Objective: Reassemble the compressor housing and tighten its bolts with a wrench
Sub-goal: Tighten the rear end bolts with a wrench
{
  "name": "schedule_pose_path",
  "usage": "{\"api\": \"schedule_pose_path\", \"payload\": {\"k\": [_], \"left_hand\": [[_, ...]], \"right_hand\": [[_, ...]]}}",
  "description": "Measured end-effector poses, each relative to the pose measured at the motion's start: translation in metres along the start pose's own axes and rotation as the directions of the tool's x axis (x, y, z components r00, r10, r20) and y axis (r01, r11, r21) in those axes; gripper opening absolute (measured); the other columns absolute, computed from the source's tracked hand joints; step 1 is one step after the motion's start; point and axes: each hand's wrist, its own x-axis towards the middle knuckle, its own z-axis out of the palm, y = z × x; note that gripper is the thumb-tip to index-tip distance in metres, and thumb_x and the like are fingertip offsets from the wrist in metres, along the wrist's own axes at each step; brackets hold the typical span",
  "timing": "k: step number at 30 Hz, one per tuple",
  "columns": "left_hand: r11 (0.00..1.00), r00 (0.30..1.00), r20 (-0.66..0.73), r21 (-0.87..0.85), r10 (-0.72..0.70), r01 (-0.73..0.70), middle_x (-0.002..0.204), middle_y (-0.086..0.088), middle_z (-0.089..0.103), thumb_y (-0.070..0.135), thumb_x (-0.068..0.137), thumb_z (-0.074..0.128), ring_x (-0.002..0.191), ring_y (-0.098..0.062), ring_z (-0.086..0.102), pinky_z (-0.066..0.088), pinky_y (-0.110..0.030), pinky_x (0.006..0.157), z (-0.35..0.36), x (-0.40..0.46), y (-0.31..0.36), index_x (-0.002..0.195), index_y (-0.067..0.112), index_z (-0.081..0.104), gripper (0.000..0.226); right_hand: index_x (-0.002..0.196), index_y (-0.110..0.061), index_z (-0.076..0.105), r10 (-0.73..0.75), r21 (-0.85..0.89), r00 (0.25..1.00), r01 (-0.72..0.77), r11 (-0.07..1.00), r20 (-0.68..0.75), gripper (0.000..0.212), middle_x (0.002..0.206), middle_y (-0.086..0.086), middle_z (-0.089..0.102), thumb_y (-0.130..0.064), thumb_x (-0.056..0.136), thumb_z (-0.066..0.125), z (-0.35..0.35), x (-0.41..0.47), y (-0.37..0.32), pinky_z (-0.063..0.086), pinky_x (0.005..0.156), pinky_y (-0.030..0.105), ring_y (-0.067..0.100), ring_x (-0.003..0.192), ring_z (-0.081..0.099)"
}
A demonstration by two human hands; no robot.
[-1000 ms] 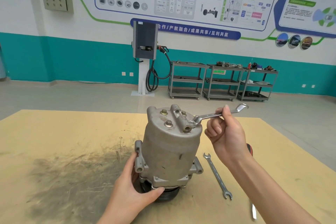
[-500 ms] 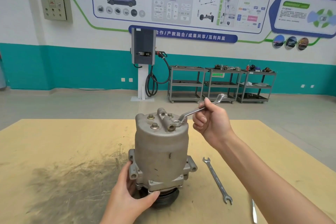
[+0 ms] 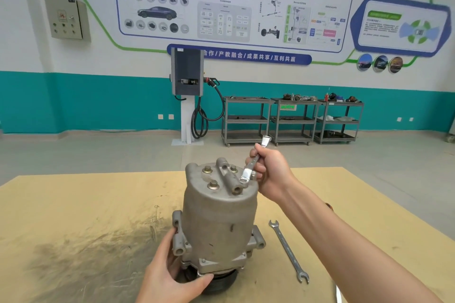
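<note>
A compressor housing point(image 3: 219, 219) stands upright on the tan surface point(image 3: 73, 216); the left hand point(image 3: 170, 275) grips its base, the right hand point(image 3: 270, 170) holds a wrench point(image 3: 251, 167) seated on a top bolt point(image 3: 243, 181); tightening appears under way; the next swing likely calls for a steady brace; a spare wrench point(image 3: 288, 251) lies beside.

Two bare hands, left hand point(image 3: 170, 275) and right hand point(image 3: 272, 171), both forearms bare right to the frame edge: no gloves, no sleeves, no watch, rings or markings visible near either wrist.
</note>
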Motion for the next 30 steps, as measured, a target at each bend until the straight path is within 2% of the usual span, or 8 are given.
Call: {"api": "schedule_pose_path", "payload": {"k": [2, 4, 9, 14, 19, 22, 26, 30], "left_hand": [[1.000, 1.000, 0.022, -0.025, 0.009, -0.008, 0.116, 0.021, 0.061, -0.002, 0.050, 0.094, 0.089, 0.016, 0.065, 0.050, -0.004, 0.069, 0.000, 0.000, -0.002, 0.149, 0.021, 0.035, 0.118], [0.999, 0.999, 0.035, -0.037, 0.013, -0.012, 0.119, 0.018, 0.063, 0.002, 0.046, 0.095, 0.095, 0.010, 0.066, 0.052, -0.007, 0.072, -0.001, -0.001, -0.002, 0.148, 0.023, 0.037, 0.119], [0.999, 0.998, -0.023, 0.009, 0.053, -0.053, 0.109, 0.028, 0.056, -0.007, 0.048, 0.093, 0.083, 0.022, 0.062, 0.047, 0.000, 0.065, 0.001, -0.002, 0.000, 0.132, 0.033, 0.038, 0.108], [0.996, 0.997, -0.017, 0.055, 0.070, -0.069, 0.114, 0.026, 0.056, -0.001, 0.046, 0.096, 0.090, 0.020, 0.061, 0.047, 0.000, 0.068, 0.000, -0.003, 0.000, 0.130, 0.034, 0.039, 0.108], [0.995, 0.998, -0.002, 0.076, 0.066, -0.066, 0.110, 0.022, 0.059, -0.004, 0.047, 0.094, 0.087, 0.021, 0.061, 0.045, 0.001, 0.066, 0.001, -0.002, 0.000, 0.135, 0.030, 0.040, 0.109], [0.996, 0.998, 0.005, 0.068, 0.056, -0.057, 0.108, 0.021, 0.059, -0.009, 0.048, 0.092, 0.085, 0.021, 0.062, 0.045, 0.002, 0.066, 0.002, -0.002, 0.000, 0.131, 0.032, 0.041, 0.105], [0.994, 0.998, 0.021, 0.091, 0.053, -0.055, 0.110, 0.015, 0.062, -0.008, 0.047, 0.093, 0.086, 0.017, 0.064, 0.046, 0.001, 0.067, -0.001, -0.001, -0.001, 0.129, 0.031, 0.042, 0.105], [0.995, 0.997, 0.059, 0.085, 0.050, -0.055, 0.109, 0.013, 0.068, 0.000, 0.037, 0.097, 0.094, 0.002, 0.069, 0.051, -0.011, 0.074, -0.006, 0.001, -0.007, 0.121, 0.037, 0.047, 0.105]], "right_hand": [[0.068, -0.016, 0.042, -0.035, 0.037, 0.999, 0.035, 0.999, -0.012, 0.039, 0.039, -0.005, 0.026, -0.029, 0.104, 0.033, -0.005, -0.003, 0.003, 0.022, 0.032, 0.018, 0.009, 0.033, 0.023], [0.069, -0.016, 0.043, -0.117, 0.095, 0.992, 0.120, 0.988, -0.037, 0.038, 0.039, -0.005, 0.026, -0.029, 0.104, 0.034, -0.011, -0.009, 0.009, 0.020, 0.034, 0.018, 0.008, 0.034, 0.023], [0.074, -0.013, 0.048, -0.383, 0.166, 0.919, 0.394, 0.904, -0.097, 0.037, 0.038, -0.005, 0.026, -0.031, 0.104, 0.034, -0.029, -0.028, 0.025, 0.018, 0.037, 0.019, 0.009, 0.035, 0.023], [0.078, -0.015, 0.049, -0.397, 0.193, 0.912, 0.410, 0.892, -0.101, 0.033, 0.040, -0.005, 0.027, -0.033, 0.102, 0.036, -0.027, -0.036, 0.028, 0.018, 0.037, 0.020, 0.009, 0.036, 0.023], [0.079, -0.018, 0.051, -0.373, 0.269, 0.922, 0.386, 0.882, -0.099, 0.018, 0.047, -0.005, 0.034, -0.030, 0.092, 0.050, -0.020, -0.046, 0.035, 0.021, 0.038, 0.019, 0.009, 0.041, 0.030], [0.083, -0.019, 0.050, -0.361, 0.317, 0.918, 0.395, 0.862, -0.162, 0.023, 0.049, -0.005, 0.036, -0.032, 0.100, 0.043, -0.012, -0.050, 0.038, 0.023, 0.035, 0.017, 0.007, 0.041, 0.032], [0.085, -0.021, 0.051, -0.353, 0.345, 0.893, 0.437, 0.831, -0.281, 0.033, 0.045, -0.008, 0.032, -0.044, 0.102, 0.035, 0.002, -0.048, 0.039, 0.017, 0.032, 0.016, 0.004, 0.037, 0.028], [0.083, -0.021, 0.054, -0.366, 0.345, 0.866, 0.478, 0.808, -0.341, 0.035, 0.044, -0.010, 0.031, -0.041, 0.104, 0.034, 0.010, -0.047, 0.042, 0.016, 0.032, 0.016, 0.003, 0.036, 0.027]]}}
